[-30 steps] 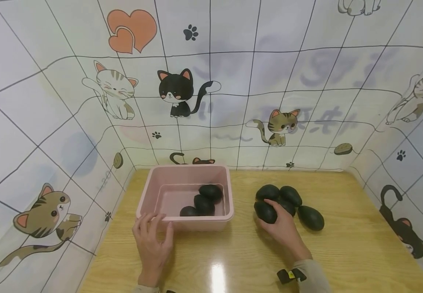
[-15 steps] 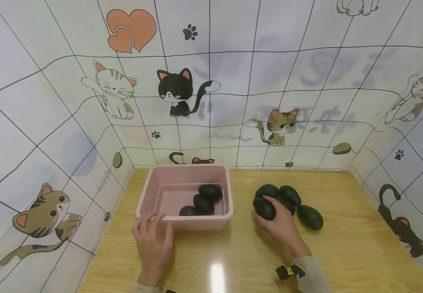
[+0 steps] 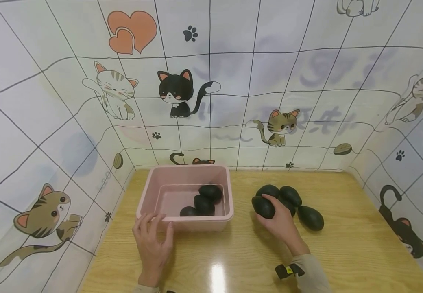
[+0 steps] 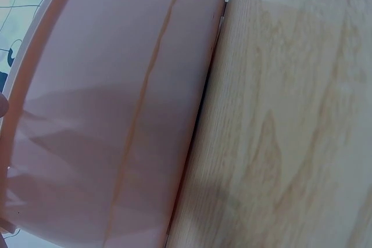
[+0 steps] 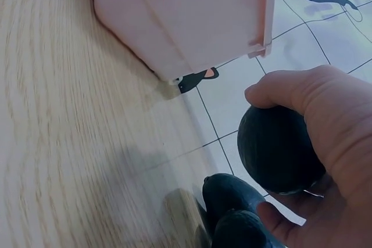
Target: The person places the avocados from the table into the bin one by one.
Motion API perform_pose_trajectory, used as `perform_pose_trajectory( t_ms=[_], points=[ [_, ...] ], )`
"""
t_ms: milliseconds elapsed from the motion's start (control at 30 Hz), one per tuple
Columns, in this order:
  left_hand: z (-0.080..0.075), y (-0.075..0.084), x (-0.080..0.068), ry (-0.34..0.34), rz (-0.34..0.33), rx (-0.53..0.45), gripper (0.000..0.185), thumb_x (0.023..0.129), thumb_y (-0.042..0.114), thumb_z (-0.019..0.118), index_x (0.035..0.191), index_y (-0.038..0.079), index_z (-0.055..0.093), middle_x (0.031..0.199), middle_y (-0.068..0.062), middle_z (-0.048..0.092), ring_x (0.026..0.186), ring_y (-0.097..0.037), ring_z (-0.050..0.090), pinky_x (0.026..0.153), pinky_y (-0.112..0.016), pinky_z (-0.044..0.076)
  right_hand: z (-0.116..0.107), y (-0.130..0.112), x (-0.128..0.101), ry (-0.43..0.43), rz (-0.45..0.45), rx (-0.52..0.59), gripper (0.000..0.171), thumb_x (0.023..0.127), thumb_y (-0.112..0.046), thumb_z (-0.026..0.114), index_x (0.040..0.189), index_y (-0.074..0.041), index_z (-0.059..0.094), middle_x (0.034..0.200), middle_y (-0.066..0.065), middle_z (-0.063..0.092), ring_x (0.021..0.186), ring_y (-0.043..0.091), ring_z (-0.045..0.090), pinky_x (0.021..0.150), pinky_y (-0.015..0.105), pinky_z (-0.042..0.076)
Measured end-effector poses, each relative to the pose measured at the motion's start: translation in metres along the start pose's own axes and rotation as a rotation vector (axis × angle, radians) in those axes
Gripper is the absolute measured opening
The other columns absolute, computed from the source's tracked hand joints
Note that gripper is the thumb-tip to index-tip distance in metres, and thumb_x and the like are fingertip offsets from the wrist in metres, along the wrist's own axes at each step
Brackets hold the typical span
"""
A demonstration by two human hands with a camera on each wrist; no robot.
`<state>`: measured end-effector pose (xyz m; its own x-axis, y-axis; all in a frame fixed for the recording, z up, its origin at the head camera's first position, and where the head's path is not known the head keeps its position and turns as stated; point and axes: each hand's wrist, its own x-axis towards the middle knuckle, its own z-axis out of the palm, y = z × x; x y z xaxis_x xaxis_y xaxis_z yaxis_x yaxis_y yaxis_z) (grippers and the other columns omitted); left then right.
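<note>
Right-hand grip (image 3: 281, 226): grasping one dark avocado (image 3: 262, 206) between thumb and fingers. Fruit is right of the pink plastic bin (image 3: 204, 218), well apart from it, at the near-left edge of the loose bunch. Can't tell whether it's off the desk (image 3: 233, 264).

Left-hand grip (image 3: 152, 242): fingers over the bin's near rim by the left corner, thumb outside. Can't tell if it's clamping or only resting; probably steadying the bin.

Step in hand, my read: pick phase of loading the bin. Three avocados in the bin (image 3: 205, 204) show, grouped toward its right side. Four loose avocados (image 3: 310, 217) lie on the desk around the right-hand grip, one partly hidden by it.

Next move calls for: raise fruit above rim height, carry left over the right wall, lower beside the other three, let go. Watch for: smooth-looking skin may slip; pulling away could roll a neighbour.
</note>
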<state>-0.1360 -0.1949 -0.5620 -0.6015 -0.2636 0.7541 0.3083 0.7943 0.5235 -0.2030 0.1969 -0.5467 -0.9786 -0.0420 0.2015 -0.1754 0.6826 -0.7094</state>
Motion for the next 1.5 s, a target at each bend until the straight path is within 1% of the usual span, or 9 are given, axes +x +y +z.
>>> perform_pose_trajectory(
  t_ms=[167, 400, 600, 800, 933, 1233, 1367, 1500],
  points=[
    [0.000, -0.001, 0.000, 0.009, 0.013, 0.000, 0.030, 0.086, 0.027, 0.073, 0.109, 0.008, 0.074, 0.119, -0.020, 0.067, 0.123, -0.046, 0.049, 0.109, -0.061, 0.032, 0.000, -0.002, 0.002, 0.002, 0.002, 0.005, 0.071, 0.087, -0.020, 0.086, 0.150, -0.012, 0.055, 0.147, 0.024, 0.062, 0.128, 0.048, 0.064, 0.101, 0.065, 0.054],
    [0.000, -0.001, -0.001, 0.017, 0.018, -0.002, 0.030, 0.087, 0.028, 0.073, 0.109, 0.008, 0.074, 0.120, -0.020, 0.067, 0.123, -0.045, 0.049, 0.112, -0.056, 0.031, -0.001, -0.006, 0.004, 0.007, -0.015, -0.010, 0.071, 0.087, -0.021, 0.086, 0.150, -0.011, 0.056, 0.147, 0.023, 0.063, 0.128, 0.047, 0.065, 0.101, 0.065, 0.054],
    [0.000, -0.002, -0.001, 0.012, 0.020, 0.002, 0.030, 0.087, 0.028, 0.073, 0.109, 0.008, 0.074, 0.120, -0.018, 0.066, 0.123, -0.045, 0.049, 0.112, -0.057, 0.031, -0.003, -0.011, 0.006, 0.005, -0.021, -0.012, 0.071, 0.087, -0.022, 0.086, 0.150, -0.010, 0.055, 0.149, 0.022, 0.062, 0.130, 0.047, 0.064, 0.102, 0.066, 0.054],
    [0.000, 0.000, -0.001, 0.013, 0.017, 0.007, 0.030, 0.086, 0.028, 0.073, 0.109, 0.008, 0.074, 0.119, -0.021, 0.067, 0.123, -0.045, 0.049, 0.109, -0.060, 0.033, -0.007, -0.017, 0.006, -0.006, -0.025, -0.003, 0.072, 0.087, -0.023, 0.086, 0.151, -0.011, 0.055, 0.150, 0.021, 0.061, 0.129, 0.047, 0.064, 0.100, 0.066, 0.055],
    [0.000, 0.000, -0.001, 0.017, 0.023, 0.012, 0.030, 0.086, 0.028, 0.073, 0.108, 0.008, 0.074, 0.118, -0.021, 0.067, 0.122, -0.045, 0.049, 0.108, -0.059, 0.034, -0.008, -0.019, 0.007, -0.014, -0.016, -0.006, 0.073, 0.088, -0.023, 0.085, 0.152, -0.011, 0.054, 0.151, 0.021, 0.060, 0.129, 0.047, 0.064, 0.100, 0.066, 0.055],
    [0.000, 0.000, 0.001, 0.020, 0.015, 0.017, 0.030, 0.088, 0.029, 0.072, 0.108, 0.007, 0.074, 0.119, -0.021, 0.067, 0.123, -0.045, 0.049, 0.113, -0.056, 0.031, -0.008, -0.021, 0.010, -0.026, -0.009, -0.004, 0.073, 0.089, -0.026, 0.085, 0.153, -0.012, 0.053, 0.153, 0.021, 0.059, 0.131, 0.047, 0.063, 0.102, 0.065, 0.054],
    [0.001, 0.000, 0.001, 0.029, 0.028, 0.003, 0.028, 0.087, 0.026, 0.073, 0.108, 0.007, 0.074, 0.117, -0.020, 0.066, 0.123, -0.046, 0.050, 0.114, -0.057, 0.032, -0.010, -0.022, 0.011, -0.028, -0.018, -0.015, 0.074, 0.089, -0.029, 0.084, 0.154, -0.013, 0.053, 0.154, 0.020, 0.058, 0.133, 0.046, 0.062, 0.103, 0.065, 0.053],
    [0.001, -0.001, 0.000, 0.024, 0.023, 0.001, 0.029, 0.087, 0.027, 0.072, 0.108, 0.007, 0.074, 0.116, -0.019, 0.065, 0.123, -0.046, 0.049, 0.114, -0.057, 0.031, -0.010, -0.023, 0.012, -0.031, -0.014, -0.024, 0.075, 0.089, -0.032, 0.084, 0.154, -0.012, 0.052, 0.154, 0.019, 0.058, 0.133, 0.046, 0.062, 0.103, 0.065, 0.053]
  ],
)
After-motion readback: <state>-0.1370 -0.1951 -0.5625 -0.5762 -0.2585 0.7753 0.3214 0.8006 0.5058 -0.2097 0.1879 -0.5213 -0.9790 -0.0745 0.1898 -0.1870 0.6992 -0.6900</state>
